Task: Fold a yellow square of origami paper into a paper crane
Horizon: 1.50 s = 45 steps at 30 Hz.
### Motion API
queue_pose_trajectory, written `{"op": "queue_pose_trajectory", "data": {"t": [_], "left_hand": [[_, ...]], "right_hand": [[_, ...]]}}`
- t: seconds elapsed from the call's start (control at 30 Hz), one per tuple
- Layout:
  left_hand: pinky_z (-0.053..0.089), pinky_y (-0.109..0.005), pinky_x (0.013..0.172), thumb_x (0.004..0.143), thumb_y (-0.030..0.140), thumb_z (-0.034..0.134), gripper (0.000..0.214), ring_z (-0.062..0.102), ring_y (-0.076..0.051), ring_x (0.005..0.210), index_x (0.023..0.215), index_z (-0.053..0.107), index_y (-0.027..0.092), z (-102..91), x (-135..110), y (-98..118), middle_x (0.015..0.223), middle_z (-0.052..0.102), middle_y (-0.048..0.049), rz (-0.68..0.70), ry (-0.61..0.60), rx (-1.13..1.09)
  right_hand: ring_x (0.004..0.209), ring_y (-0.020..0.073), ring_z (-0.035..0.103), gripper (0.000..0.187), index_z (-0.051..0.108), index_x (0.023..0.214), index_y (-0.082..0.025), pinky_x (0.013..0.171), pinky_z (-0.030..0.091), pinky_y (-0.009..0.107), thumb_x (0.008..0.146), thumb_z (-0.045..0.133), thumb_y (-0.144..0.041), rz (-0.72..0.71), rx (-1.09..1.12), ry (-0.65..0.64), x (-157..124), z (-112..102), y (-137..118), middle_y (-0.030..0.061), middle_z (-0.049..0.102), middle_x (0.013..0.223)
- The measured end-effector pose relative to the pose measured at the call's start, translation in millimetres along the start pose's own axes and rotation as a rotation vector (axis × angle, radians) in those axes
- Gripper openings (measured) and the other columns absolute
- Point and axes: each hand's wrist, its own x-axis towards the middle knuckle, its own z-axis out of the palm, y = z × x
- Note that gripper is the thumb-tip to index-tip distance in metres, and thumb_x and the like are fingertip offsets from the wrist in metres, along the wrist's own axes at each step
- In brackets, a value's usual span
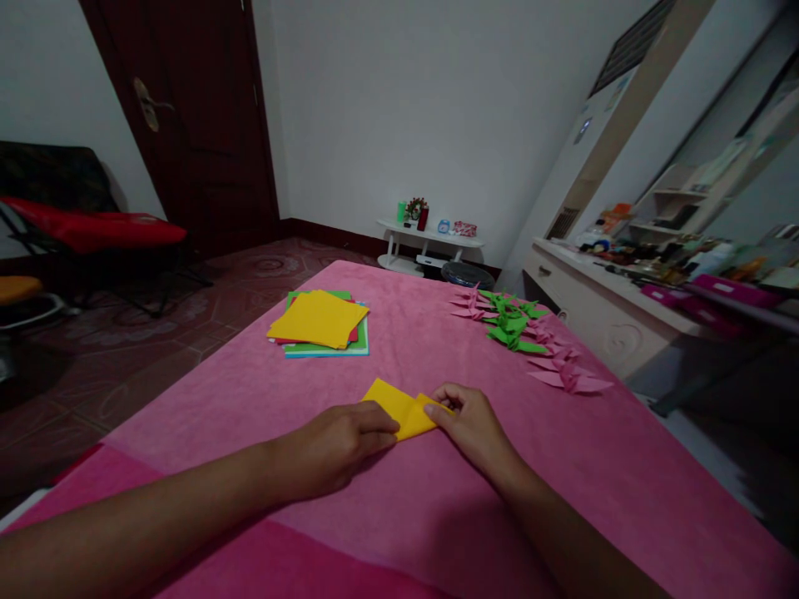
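In the right hand [467,416], between thumb and fingers, the right end of a yellow paper [392,398], partly folded, on the pink cloth [399,491]. Over its left part, the left hand [337,441], with fingers close together; impossible to tell whether pinching or only pressing. For a good fold, probably best to keep the left part still, match the edges carefully, then press along the crease. Beyond the left hand, a stack of coloured sheets [320,318]; beyond the right hand and more to the right, green and pink folded papers [513,339].
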Motion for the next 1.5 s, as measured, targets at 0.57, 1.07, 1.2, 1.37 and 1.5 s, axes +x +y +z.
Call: {"op": "queue_pose_trajectory", "data": {"t": [0.57, 1.07, 1.2, 1.37, 1.5], "left_hand": [[0.045, -0.026, 0.077, 0.090, 0.017, 0.041, 0.021, 0.056, -0.016, 0.089, 0.095, 0.061, 0.014, 8.6, 5.3, 1.4, 0.096, 0.063, -0.0085, -0.001, 0.097, -0.106], [0.044, -0.027, 0.073, 0.088, 0.016, 0.043, 0.018, 0.057, -0.016, 0.082, 0.096, 0.059, 0.016, 9.6, 3.7, 5.8, 0.087, 0.064, -0.0076, -0.063, 0.165, -0.108], [0.044, -0.028, 0.072, 0.087, 0.014, 0.043, 0.017, 0.057, -0.016, 0.082, 0.095, 0.058, 0.016, 9.3, 3.3, 6.3, 0.087, 0.064, -0.0073, -0.066, 0.173, -0.116], [0.044, -0.029, 0.075, 0.084, 0.013, 0.046, 0.019, 0.057, -0.016, 0.084, 0.098, 0.059, 0.016, 8.1, 3.4, 6.5, 0.089, 0.064, -0.0064, -0.100, 0.161, -0.143], [0.045, -0.029, 0.076, 0.085, 0.015, 0.046, 0.024, 0.056, -0.017, 0.089, 0.104, 0.061, 0.017, 9.0, 2.4, 4.8, 0.100, 0.062, -0.0088, -0.093, 0.172, -0.109]], "right_hand": [[0.056, 0.0121, 0.052, 0.011, 0.068, 0.068, -0.021, 0.051, 0.031, 0.022, 0.072, 0.061, -0.029, 0.007, -0.273, 0.115, -4.0, 7.1, 0.2, -0.0023, 0.061, 0.060], [0.059, 0.0138, 0.055, 0.015, 0.067, 0.066, -0.021, 0.052, 0.032, 0.023, 0.073, 0.060, -0.033, -0.020, -0.359, 0.174, -5.2, 9.2, -2.2, -0.0004, 0.065, 0.064], [0.058, 0.0134, 0.054, 0.014, 0.066, 0.067, -0.020, 0.052, 0.033, 0.022, 0.074, 0.060, -0.031, -0.019, -0.285, 0.160, -7.5, 7.6, -1.7, -0.0005, 0.063, 0.063], [0.067, 0.0142, 0.057, 0.005, 0.066, 0.072, -0.017, 0.061, 0.042, 0.023, 0.069, 0.065, -0.021, -0.132, -0.026, -0.128, -13.2, -4.4, -2.9, 0.0000, 0.064, 0.071], [0.076, 0.0152, 0.059, 0.005, 0.067, 0.063, -0.019, 0.074, 0.044, 0.027, 0.065, 0.070, -0.015, -0.314, 0.015, -0.220, -14.1, -10.7, -5.0, 0.0016, 0.065, 0.076]]}}
